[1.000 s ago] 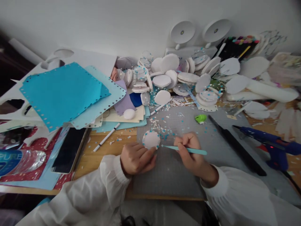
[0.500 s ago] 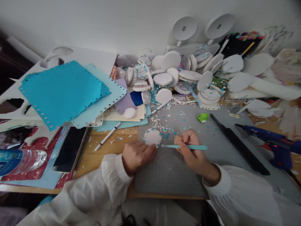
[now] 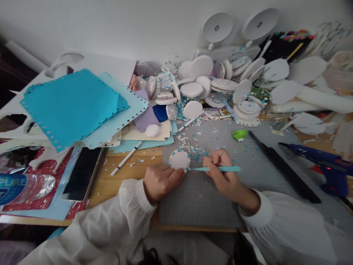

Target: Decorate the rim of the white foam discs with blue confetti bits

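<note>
Right hand [image 3: 223,177], at about four o'clock from the white disc [image 3: 179,159], grips a tapered turquoise tool [image 3: 227,169] between thumb and fingers; its fine tip reaches the disc's rim at four o'clock, contact too small to tell. Left hand [image 3: 162,181], at seven o'clock, fingers curled, a fingertip on the disc's lower edge; cannot tell whether it pinches. Disc lies on a grey mat [image 3: 201,209], blue and white bits along its rim. Loose confetti [image 3: 195,146] at one to two o'clock; white pen [image 3: 126,158] at nine.
</note>
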Available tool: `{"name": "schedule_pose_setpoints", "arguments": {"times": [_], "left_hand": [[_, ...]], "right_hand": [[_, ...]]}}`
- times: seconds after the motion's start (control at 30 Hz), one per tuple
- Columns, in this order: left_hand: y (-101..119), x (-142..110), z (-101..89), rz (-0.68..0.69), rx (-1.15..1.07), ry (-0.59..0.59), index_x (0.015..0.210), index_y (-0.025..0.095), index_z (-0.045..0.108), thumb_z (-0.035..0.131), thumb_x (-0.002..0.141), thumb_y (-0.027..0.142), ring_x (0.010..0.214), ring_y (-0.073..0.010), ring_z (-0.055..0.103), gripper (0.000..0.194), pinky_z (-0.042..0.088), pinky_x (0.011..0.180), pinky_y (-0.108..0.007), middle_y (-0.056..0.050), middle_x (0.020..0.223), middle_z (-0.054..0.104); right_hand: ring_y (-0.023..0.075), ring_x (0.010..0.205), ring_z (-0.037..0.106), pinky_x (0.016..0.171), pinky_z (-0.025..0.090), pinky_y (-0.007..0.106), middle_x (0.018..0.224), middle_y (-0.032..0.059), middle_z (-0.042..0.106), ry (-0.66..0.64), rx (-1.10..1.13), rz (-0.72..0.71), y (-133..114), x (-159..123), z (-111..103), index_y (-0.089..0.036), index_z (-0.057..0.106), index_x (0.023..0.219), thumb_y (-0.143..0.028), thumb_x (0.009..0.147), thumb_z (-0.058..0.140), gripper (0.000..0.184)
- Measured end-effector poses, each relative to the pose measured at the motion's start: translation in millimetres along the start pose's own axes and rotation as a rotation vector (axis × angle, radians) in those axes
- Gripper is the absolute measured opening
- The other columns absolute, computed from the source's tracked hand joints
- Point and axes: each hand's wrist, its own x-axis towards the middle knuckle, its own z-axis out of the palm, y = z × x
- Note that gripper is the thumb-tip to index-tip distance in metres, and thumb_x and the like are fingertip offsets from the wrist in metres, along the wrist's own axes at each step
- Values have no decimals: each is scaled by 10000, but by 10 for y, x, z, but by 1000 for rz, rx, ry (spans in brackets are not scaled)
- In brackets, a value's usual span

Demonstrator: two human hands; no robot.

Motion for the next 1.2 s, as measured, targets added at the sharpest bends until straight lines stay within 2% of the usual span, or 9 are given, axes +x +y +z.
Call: {"name": "schedule_pose_setpoints", "arguments": {"times": [0.6, 0.83, 1.2], "left_hand": [[0, -24, -10, 71, -15, 33, 877, 111, 611, 612, 844, 145, 447, -90, 526, 47, 371, 447, -238, 40, 514, 575], [6, -53, 0, 85, -15, 57, 903, 109, 606, 622, 831, 129, 444, -94, 514, 77, 357, 435, -248, 44, 513, 572], [11, -43, -14, 90, -32, 95, 929, 97, 595, 647, 818, 123, 451, -87, 549, 125, 401, 460, -225, 36, 525, 603]], "right_hand": [[85, 501, 299, 447, 264, 211, 634, -69, 321, -6, 22, 46, -13, 9, 10, -248, 310, 846, -248, 953, 394, 136], [82, 498, 300, 449, 242, 211, 588, -78, 324, 82, 49, 83, -22, 38, 4, -243, 327, 828, -255, 944, 431, 156], [70, 519, 344, 463, 248, 213, 613, -78, 372, 10, 121, 118, -62, 12, 15, -243, 338, 851, -242, 956, 416, 131]]}}
